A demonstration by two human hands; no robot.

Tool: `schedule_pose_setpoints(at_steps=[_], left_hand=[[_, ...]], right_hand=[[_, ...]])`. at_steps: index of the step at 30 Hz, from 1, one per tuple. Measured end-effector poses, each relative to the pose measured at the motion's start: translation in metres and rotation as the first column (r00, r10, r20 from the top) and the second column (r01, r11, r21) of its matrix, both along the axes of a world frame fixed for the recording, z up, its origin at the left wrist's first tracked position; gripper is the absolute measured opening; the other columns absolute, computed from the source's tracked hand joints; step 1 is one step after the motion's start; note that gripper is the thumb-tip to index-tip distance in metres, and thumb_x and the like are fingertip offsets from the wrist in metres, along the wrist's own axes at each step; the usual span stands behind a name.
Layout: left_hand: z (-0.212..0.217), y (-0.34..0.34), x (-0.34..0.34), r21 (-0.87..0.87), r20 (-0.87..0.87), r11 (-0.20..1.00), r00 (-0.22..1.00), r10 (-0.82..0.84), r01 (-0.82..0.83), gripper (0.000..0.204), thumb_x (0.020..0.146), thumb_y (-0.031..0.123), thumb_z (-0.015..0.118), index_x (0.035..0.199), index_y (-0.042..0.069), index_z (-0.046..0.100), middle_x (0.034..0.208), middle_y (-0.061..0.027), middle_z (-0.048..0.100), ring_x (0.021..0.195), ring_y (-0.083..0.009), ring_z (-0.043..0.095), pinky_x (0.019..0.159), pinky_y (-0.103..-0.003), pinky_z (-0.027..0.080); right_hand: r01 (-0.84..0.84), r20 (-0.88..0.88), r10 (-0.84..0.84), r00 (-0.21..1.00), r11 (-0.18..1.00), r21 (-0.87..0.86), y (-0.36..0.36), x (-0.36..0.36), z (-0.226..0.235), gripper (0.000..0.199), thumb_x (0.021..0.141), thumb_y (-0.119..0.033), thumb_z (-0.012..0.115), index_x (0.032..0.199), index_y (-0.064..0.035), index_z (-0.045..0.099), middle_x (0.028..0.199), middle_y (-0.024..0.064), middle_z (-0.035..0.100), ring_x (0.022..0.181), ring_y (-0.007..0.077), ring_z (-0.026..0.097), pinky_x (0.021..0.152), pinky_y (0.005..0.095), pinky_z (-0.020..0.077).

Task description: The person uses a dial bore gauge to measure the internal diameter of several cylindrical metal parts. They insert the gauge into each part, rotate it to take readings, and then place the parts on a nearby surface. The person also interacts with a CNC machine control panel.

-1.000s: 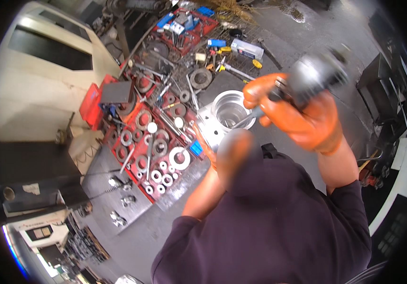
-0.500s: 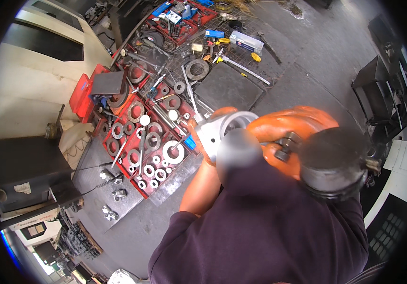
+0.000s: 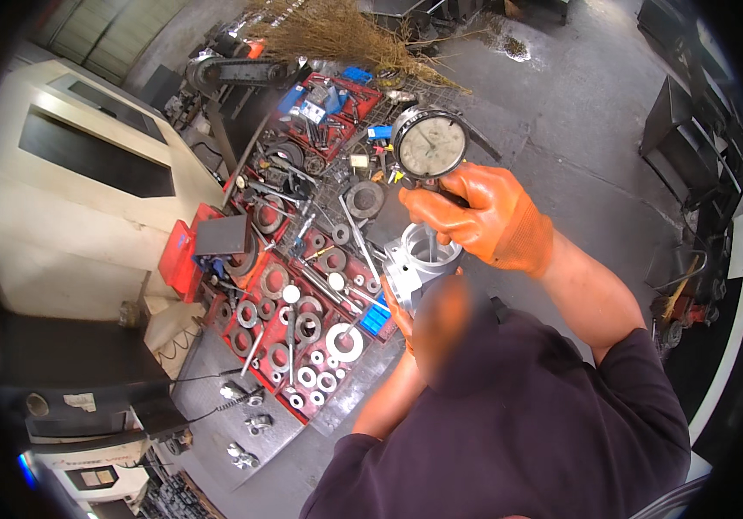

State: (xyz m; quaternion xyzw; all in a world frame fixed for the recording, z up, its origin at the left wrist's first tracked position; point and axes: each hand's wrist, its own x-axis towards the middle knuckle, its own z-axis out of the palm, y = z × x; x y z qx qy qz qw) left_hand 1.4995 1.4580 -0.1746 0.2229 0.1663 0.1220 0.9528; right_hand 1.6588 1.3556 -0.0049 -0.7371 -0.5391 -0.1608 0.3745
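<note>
Holding up the gauge: the orange-gloved right hand (image 3: 488, 216) has its fingers closed around the neck of the round dial gauge (image 3: 431, 145), whose pale face tilts toward the near side.
Metal housing: the silver part (image 3: 402, 275) sits just below the gauge and to the left of the right glove, its round bore facing up; a thin stem (image 3: 432, 240) shows at the opening, how deep cannot be told.
Left glove: the left hand (image 3: 399, 313) rests its fingers along the housing's left side; a blurred patch hides much of them, so how far they close cannot be told.
Red tray: to the left, the tray (image 3: 295, 412) on the bench (image 3: 278, 431) carries dark rings (image 3: 308, 326) and white rings (image 3: 344, 343), near a blue box (image 3: 376, 320).
Far side: dry twigs (image 3: 320, 39) lie beyond the tools.
</note>
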Motion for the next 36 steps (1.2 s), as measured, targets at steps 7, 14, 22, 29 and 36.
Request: schedule_pose_setpoints(at_steps=[7,14,22,29,36], left_hand=[[0.027,0.004,0.006,-0.273,0.342,0.921,0.923,-0.176,0.277,0.08,0.092,0.067,0.047,0.142,0.005,0.046,0.118,-0.0196,0.057,0.075,-0.0206,0.051,0.064,-0.032,0.044],[0.033,-0.002,0.003,-0.27,0.328,0.92,0.926,-0.189,0.284,0.077,0.088,0.062,0.056,0.14,0.006,0.047,0.118,-0.0187,0.055,0.074,-0.0193,0.048,0.062,-0.03,0.042],[0.027,0.001,0.003,-0.262,0.31,0.919,0.927,-0.209,0.295,0.079,0.087,0.065,0.055,0.14,0.006,0.049,0.118,-0.0176,0.056,0.073,-0.0184,0.047,0.062,-0.029,0.041],[0.037,-0.003,0.002,-0.257,0.248,0.935,0.952,-0.179,0.243,0.078,0.089,0.065,0.052,0.139,0.005,0.049,0.115,-0.019,0.058,0.071,-0.0185,0.047,0.059,-0.028,0.04],[0.035,0.0,0.002,-0.257,0.241,0.936,0.954,-0.179,0.24,0.079,0.09,0.066,0.05,0.138,0.003,0.048,0.114,-0.0208,0.058,0.071,-0.0191,0.048,0.058,-0.029,0.041]], right_hand=[[0.015,-0.11,-0.002,0.994,0.993,0.115,-0.005,0.002,-0.008,0.021,0.088,-0.017,0.069,0.109,-0.019,0.07,0.077,0.0064,0.055,0.069,0.0271,0.06,0.056,0.0392,0.047],[-0.007,-0.239,0.027,0.971,0.996,0.084,-0.01,0.0,0.0,0.017,0.093,-0.012,0.068,0.109,-0.0075,0.073,0.081,0.0046,0.068,0.061,0.0144,0.065,0.055,0.0291,0.0513],[0.027,-0.013,-0.026,1.0,0.998,0.064,-0.012,-0.001,0.002,0.019,0.091,-0.013,0.071,0.109,-0.0104,0.074,0.081,0.004,0.069,0.061,0.0148,0.065,0.055,0.0295,0.0512],[0.036,-0.091,-0.023,0.996,0.989,0.147,-0.008,-0.004,-0.011,0.036,0.075,-0.01,0.072,0.109,-0.018,0.069,0.078,0.0062,0.057,0.068,0.0265,0.063,0.054,0.0375,0.0503],[0.024,-0.119,-0.006,0.993,0.988,0.15,-0.008,-0.003,-0.01,0.038,0.072,-0.008,0.071,0.109,-0.0165,0.068,0.078,0.0063,0.057,0.07,0.027,0.063,0.055,0.0377,0.0505]])
